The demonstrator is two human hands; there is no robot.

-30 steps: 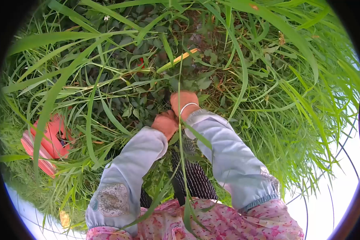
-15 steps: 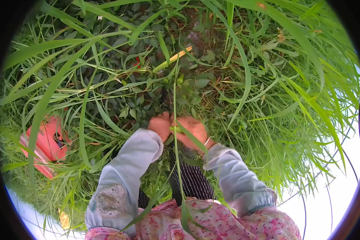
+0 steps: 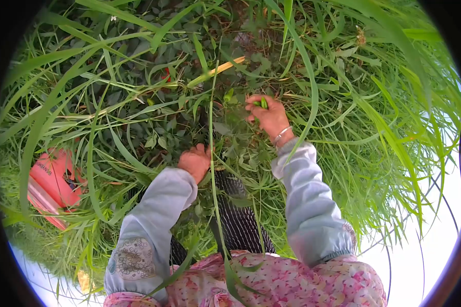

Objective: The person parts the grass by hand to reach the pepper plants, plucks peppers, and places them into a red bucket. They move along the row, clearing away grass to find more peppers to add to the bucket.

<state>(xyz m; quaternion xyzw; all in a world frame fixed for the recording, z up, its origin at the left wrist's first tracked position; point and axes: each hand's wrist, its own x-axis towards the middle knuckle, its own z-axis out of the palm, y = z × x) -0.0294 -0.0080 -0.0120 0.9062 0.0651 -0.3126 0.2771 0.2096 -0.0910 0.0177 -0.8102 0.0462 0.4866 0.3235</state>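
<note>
My right hand (image 3: 269, 116), a bangle at its wrist, is curled around small green chillies (image 3: 263, 103) above the low plants right of centre. Below and to the left, my left hand (image 3: 195, 161) is closed among the leaves, beside a long upright grass stem; whatever it may hold is hidden. Dark green leafy plants (image 3: 156, 140) grow in front of both hands. A green pod (image 3: 229, 95) shows near the centre, left of my right hand. Farther left, a small red chilli (image 3: 166, 75) is visible between the leaves.
A red-pink container (image 3: 54, 179) lies in the grass at the left. Long grass blades arch overhead and stand thick on the right. A yellowed leaf (image 3: 223, 70) crosses the upper middle. Something yellow (image 3: 83, 280) is at the lower left. My striped-clad legs show below my hands.
My right hand has moved up and away from my left hand, and green chillies now show in its fingers. My left hand has shifted slightly left.
</note>
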